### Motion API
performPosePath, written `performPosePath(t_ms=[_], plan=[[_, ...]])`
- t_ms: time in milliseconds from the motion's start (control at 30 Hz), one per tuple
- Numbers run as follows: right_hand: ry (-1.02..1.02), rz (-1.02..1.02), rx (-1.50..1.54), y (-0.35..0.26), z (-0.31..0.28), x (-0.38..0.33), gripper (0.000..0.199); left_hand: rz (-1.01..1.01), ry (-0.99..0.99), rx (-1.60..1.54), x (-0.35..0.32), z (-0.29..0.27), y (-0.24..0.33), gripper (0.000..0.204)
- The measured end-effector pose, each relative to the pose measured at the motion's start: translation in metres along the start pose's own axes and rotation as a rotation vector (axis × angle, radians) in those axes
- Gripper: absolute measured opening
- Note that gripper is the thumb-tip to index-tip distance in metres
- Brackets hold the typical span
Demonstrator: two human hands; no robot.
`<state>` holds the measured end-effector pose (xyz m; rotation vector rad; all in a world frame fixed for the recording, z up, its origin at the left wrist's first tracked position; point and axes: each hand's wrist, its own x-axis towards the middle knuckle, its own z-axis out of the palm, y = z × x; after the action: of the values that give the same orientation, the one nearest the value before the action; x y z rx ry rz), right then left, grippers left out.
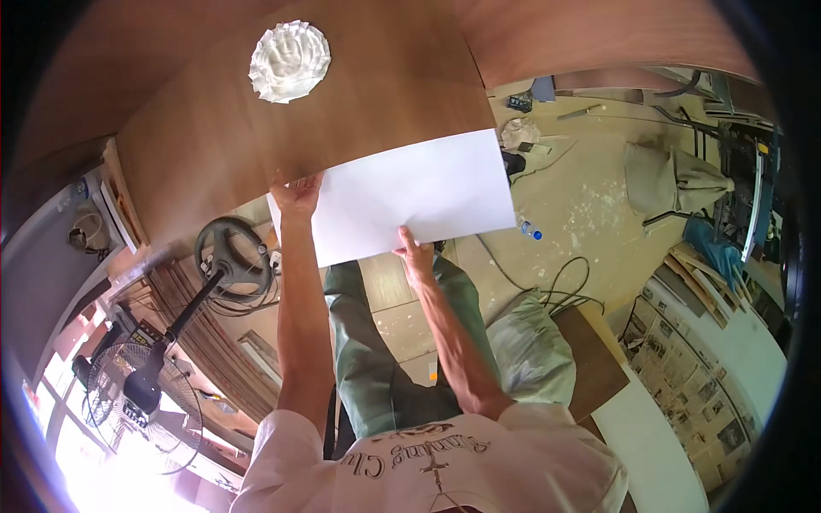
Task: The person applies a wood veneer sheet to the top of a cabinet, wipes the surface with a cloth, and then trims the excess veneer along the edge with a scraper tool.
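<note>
Head view: right fingers [404, 234] pinch white sheet [419, 188]; left fingers [311, 182], grip unclear; brown panel [393, 85], speckled floor [590, 179].

There are two hands: the left hand [298, 197] at ten o'clock, the right hand [415, 258] at the centre. One white sheet [423, 190] sits just toward twelve, with one brown board [385, 94] farther that way. Count one crumpled white disc [289, 61] at eleven, one fan [145, 398] at eight, one bottle [530, 230] at three, one pale sack [537, 350] at four, two trouser legs [359, 359] and one cross pendant [434, 468] at six.
</note>
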<state>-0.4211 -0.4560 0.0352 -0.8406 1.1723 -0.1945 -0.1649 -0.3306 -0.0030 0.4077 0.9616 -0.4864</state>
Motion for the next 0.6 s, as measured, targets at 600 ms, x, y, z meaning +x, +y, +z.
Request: performPosePath(t_ms=[600], plan=[[-0.014,0.233,0.121,0.043,-0.012,0.038,0.043,0.146,0.162,-0.04,-0.019,0.019,-0.001,0.053]])
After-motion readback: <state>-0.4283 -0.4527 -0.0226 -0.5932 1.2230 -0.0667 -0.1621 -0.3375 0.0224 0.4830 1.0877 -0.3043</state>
